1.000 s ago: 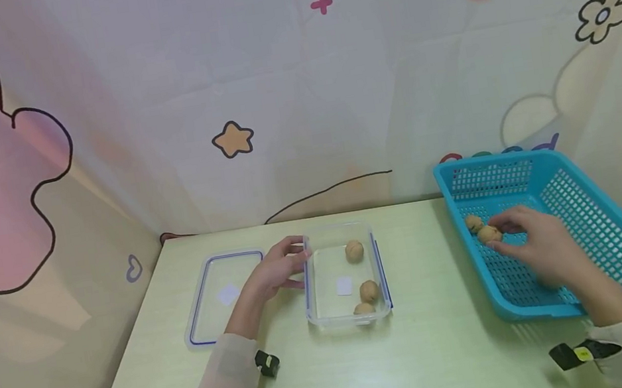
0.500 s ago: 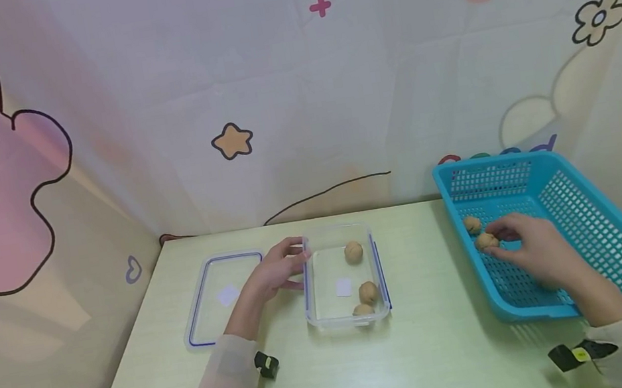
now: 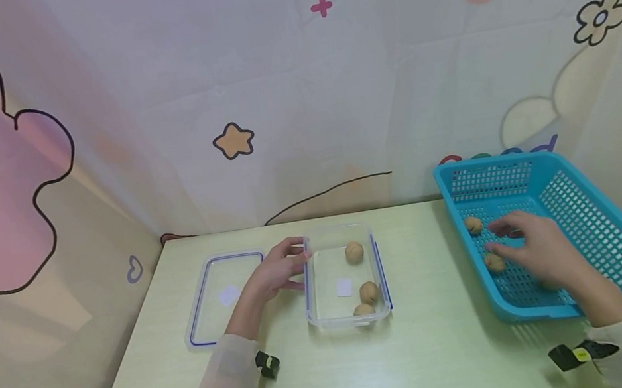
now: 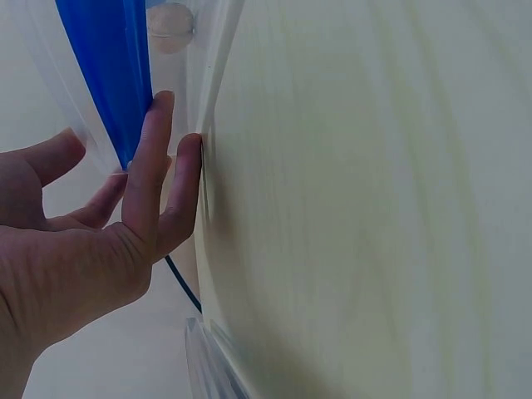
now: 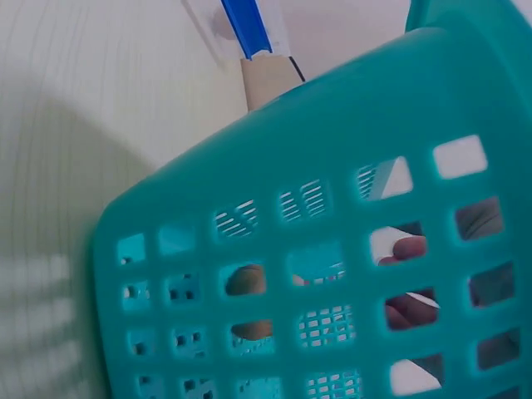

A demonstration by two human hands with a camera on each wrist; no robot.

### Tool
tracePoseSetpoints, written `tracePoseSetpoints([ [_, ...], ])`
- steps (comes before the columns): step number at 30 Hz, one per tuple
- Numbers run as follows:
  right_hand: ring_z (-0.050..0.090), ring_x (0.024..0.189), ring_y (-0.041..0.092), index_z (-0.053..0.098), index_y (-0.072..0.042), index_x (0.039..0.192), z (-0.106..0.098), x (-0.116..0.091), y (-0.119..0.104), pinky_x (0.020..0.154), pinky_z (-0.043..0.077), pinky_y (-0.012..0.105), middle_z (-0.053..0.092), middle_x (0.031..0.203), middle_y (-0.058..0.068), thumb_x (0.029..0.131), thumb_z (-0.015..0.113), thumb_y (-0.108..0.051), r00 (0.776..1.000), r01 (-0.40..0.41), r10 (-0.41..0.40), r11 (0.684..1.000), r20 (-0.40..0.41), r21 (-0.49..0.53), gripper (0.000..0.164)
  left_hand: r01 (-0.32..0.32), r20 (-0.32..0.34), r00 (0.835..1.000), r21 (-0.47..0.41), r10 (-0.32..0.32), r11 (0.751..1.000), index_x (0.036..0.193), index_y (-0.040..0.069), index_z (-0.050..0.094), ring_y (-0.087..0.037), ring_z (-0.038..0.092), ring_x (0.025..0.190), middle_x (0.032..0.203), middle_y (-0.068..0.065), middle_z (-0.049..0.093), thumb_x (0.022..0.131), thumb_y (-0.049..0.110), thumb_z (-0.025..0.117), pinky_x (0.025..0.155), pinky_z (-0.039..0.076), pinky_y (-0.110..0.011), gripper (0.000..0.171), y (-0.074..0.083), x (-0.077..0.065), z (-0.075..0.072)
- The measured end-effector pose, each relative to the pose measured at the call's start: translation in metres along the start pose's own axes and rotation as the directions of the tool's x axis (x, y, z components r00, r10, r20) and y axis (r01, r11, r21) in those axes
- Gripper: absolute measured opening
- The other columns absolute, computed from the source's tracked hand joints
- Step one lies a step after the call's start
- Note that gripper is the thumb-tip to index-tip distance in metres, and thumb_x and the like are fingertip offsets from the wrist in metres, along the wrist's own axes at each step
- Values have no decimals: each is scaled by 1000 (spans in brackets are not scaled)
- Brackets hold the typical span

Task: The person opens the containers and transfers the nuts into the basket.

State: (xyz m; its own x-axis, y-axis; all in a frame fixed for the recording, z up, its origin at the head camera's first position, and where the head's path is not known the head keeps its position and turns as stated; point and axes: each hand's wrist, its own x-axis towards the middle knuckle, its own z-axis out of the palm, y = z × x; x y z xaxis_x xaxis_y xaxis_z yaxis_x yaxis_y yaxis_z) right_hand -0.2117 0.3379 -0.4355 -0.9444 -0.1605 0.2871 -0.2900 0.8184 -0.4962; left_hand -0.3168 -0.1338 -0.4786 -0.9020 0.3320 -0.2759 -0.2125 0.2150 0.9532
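My left hand (image 3: 279, 269) touches the left side of a clear plastic box (image 3: 330, 320). In the left wrist view, its extended fingers lie against the box wall by a blue clip (image 4: 112, 75). Three walnuts lie along the box's right side, one (image 3: 354, 252) at the back and a pair (image 3: 369, 292) near the front. Over the blue basket (image 3: 485, 292) hovers my right hand (image 3: 543, 250), its thumb and fingers apart with nothing between them. One walnut (image 3: 495, 262) lies just below the thumb, another (image 3: 473, 225) farther back. A third brown shape (image 3: 549, 284) is mostly hidden under the hand.
A clear lid (image 3: 199, 318) with a blue seal lies left of the box. Basket walls rise around my right hand, and in the right wrist view the perforated wall (image 5: 349, 108) covers most of it. A patterned curtain (image 3: 295, 89) hangs behind the table (image 3: 433, 363).
My right fingers were at a walnut in the basket. That walnut has since shifted toward the basket's front, away from the fingertips, and the fingers have parted. The left hand stays put.
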Motion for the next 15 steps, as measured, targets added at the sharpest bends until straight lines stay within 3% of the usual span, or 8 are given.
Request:
tracePoseSetpoints([
  [4,67,109,49,70,2,121,-1,1,-9,91,55,70,71,117,24,99,79,-20,998,38,-37,999,-56,12,32,2,-1,1000,3,-2,1000,158,9,43,-46,59,133,155,-20,46,108,20,63,85,65,-51,54,0,0,0],
  [9,71,103,41,74,-3,118,-1,9,-37,86,59,60,74,113,16,94,83,-16,987,129,-127,992,-99,6,29,-1,-1,1000,2,1,1000,158,9,43,-46,59,133,155,-21,46,109,20,63,84,65,-51,54,-1,0,0],
  [12,72,101,36,75,-3,118,1,19,-56,84,62,53,73,111,11,93,84,-13,982,174,-173,985,-82,14,30,-3,-1,1000,1,3,1000,158,9,44,-46,59,132,154,-20,47,109,20,63,84,65,-51,54,-1,0,0],
  [15,70,104,34,74,-3,120,6,29,-75,85,62,53,71,112,10,94,83,-15,981,194,-193,980,-33,42,31,0,0,1000,-6,0,1000,158,9,44,-46,59,132,154,-20,47,108,20,63,84,65,-51,54,-1,1,0],
])
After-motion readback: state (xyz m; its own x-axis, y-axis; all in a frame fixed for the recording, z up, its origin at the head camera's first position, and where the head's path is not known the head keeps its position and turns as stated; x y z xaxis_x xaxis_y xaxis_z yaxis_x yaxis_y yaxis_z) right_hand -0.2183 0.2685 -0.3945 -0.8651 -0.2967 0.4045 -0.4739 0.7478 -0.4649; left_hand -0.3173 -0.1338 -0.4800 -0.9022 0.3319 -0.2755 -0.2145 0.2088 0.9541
